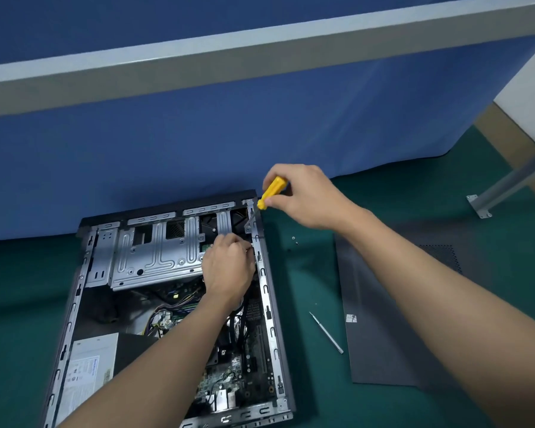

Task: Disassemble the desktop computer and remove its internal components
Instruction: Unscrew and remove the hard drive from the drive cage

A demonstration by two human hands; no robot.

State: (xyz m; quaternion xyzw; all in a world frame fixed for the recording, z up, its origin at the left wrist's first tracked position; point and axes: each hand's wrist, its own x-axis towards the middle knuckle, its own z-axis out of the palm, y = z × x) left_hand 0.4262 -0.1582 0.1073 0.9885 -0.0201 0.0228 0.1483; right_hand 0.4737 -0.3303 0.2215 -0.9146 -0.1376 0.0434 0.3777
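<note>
An open desktop computer case (267,291) lies flat on a green mat. Inside it I see a silver drive cage (155,251), a power supply (87,369) at the near left, and a motherboard (229,375) with cables. My right hand (303,196) grips a yellow-handled screwdriver (272,191); its shaft points down at the case's far right corner. My left hand (227,267) rests inside the case beside the drive cage's right end, fingers curled; what they touch is hidden.
The removed dark side panel (383,319) lies on the green mat (309,273) to the right of the case. A thin metal tool (326,332) lies between them, and small screws (294,240) sit near the case's far right corner. A blue partition (198,143) stands behind.
</note>
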